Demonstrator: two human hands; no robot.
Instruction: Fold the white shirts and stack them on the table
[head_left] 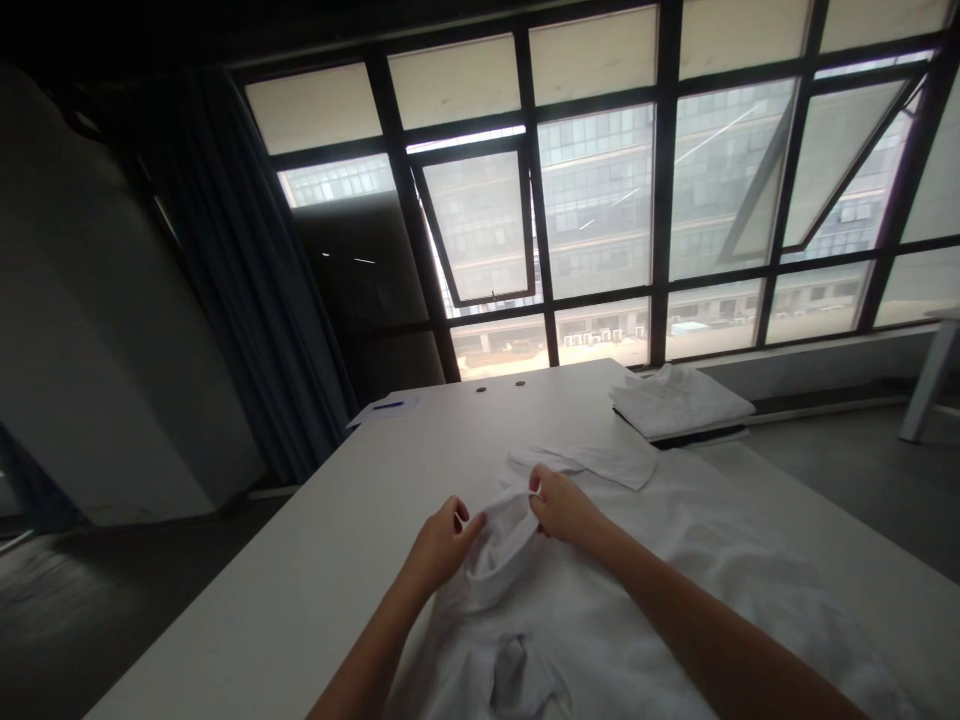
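Along the near edge of the desk (292, 610), a white shirt (600, 620) lies spread out, with its body running toward the bottom of the view and its collar (502, 550) raised in a curved loop. The left hand (442, 548) holds the collar's left side, its fingers (466, 527) bent and pressed against the cloth. The right hand (566, 505) is just beyond, its fingers (541, 482) pinched together on the collar's upper edge. A sleeve (592, 465) lies flat past the right hand, toward the desk's far end.

Those pinches look light, so a slight slackening could let the collar slip free. Uneven pulling between the hands could skew the collar or drag the loose sleeve out of line. White cloth on a white desk also makes a crease or turned edge easy to miss.

Farther on, a folded white garment (679, 400) sits by the desk's far right corner. A sheet of paper (382, 408) with a blue pen (388, 405) lies at the far left corner. Beyond the desk stands a wide window (592, 200), with a dark curtain (251, 290) at its left.
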